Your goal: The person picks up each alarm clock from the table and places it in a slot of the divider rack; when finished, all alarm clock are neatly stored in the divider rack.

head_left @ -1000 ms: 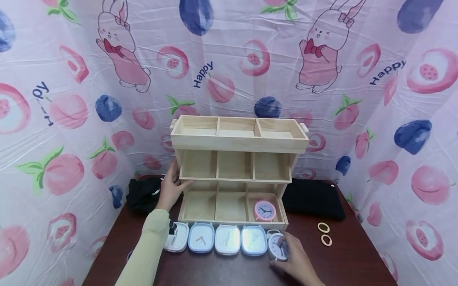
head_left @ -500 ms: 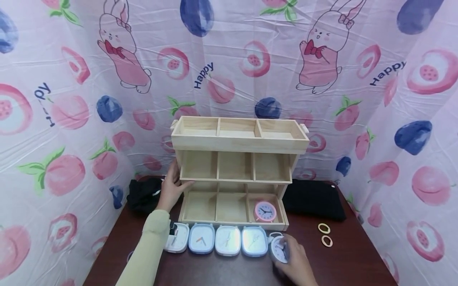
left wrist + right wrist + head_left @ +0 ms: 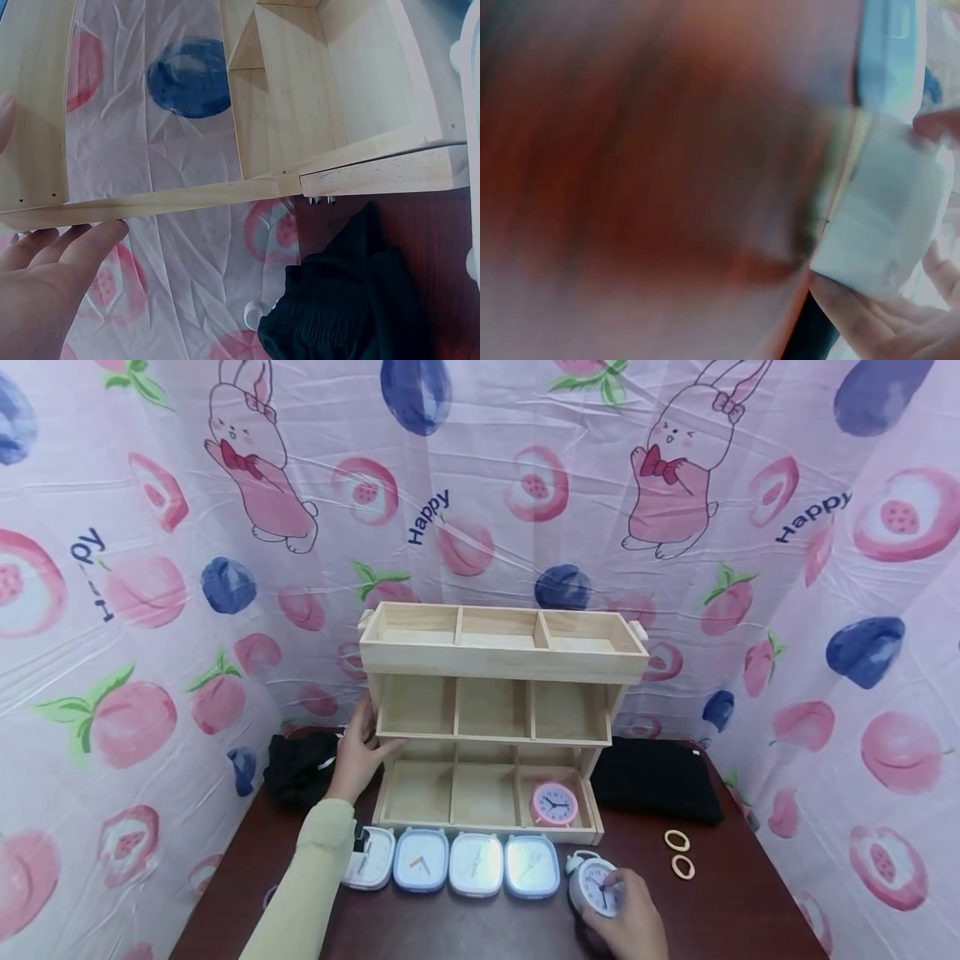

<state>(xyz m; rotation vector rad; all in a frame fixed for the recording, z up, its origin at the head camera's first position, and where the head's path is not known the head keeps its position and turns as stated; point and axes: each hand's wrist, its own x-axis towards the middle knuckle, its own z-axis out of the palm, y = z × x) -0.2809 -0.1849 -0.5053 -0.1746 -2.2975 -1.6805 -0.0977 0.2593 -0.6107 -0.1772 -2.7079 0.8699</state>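
Note:
My right hand (image 3: 633,914) grips a round white alarm clock (image 3: 587,885) with bells on top, at the right end of a row of clocks in the head view. The right wrist view shows the fingers and thumb round the clock's pale casing (image 3: 889,210). My left hand (image 3: 360,760) holds the left side of a tiered wooden storage box (image 3: 502,664), thumb at the middle tray's front edge. In the left wrist view its fingertips (image 3: 112,229) touch the wooden side strip (image 3: 180,201). A round pink alarm clock (image 3: 555,803) sits in the bottom tray's right compartment.
Several rounded-square clocks, including a blue one (image 3: 421,860) and a white one (image 3: 476,864), line the box's front. Black cloth (image 3: 300,768) lies left of the box, a flat black item (image 3: 660,781) right. Two wooden rings (image 3: 679,853) lie at the right.
My right hand has drawn the white alarm clock slightly right and away from the row, and its face now tilts more. The left hand keeps its place on the box.

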